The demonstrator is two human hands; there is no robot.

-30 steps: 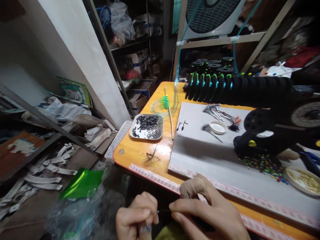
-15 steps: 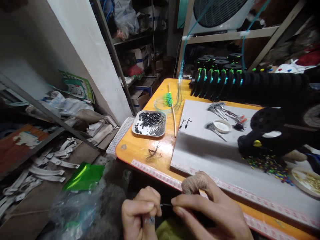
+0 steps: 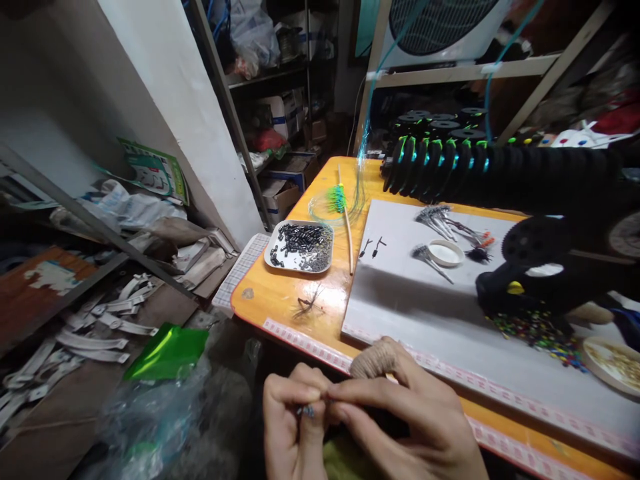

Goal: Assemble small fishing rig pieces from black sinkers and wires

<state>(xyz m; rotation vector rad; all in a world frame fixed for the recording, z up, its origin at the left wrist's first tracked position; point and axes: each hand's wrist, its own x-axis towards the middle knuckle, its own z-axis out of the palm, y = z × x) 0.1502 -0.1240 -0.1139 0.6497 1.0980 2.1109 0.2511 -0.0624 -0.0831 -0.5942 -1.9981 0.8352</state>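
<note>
In front of the table edge, the fingertips of my two hands meet. My left hand (image 3: 295, 423) is closed, with a few small grey-blue pieces (image 3: 306, 411) showing between its thumb and curled fingers. My right hand (image 3: 415, 417) pinches with thumb and forefinger against the left fingertips; whatever is in that pinch is too small and covered to make out. A beige wrap (image 3: 374, 360) covers one finger of the right hand. On the table beyond lie a tangle of thin brown strands (image 3: 307, 305) and a white tray (image 3: 269, 259) of small black tubes (image 3: 303, 239) and grey bits.
A grey board (image 3: 400, 320) bears two small black parts (image 3: 373, 248), grey bundles (image 3: 434, 215), a round white dish (image 3: 447, 253) and colourful beads (image 3: 537, 337). A thin stick (image 3: 349, 243) lies left of it. Black reels (image 3: 450, 167) stand behind; a post (image 3: 165, 100) rises left.
My hands have come together: the left moved right and the right slightly left. A thin dark piece that spanned the gap between them is now hidden by the fingers.
</note>
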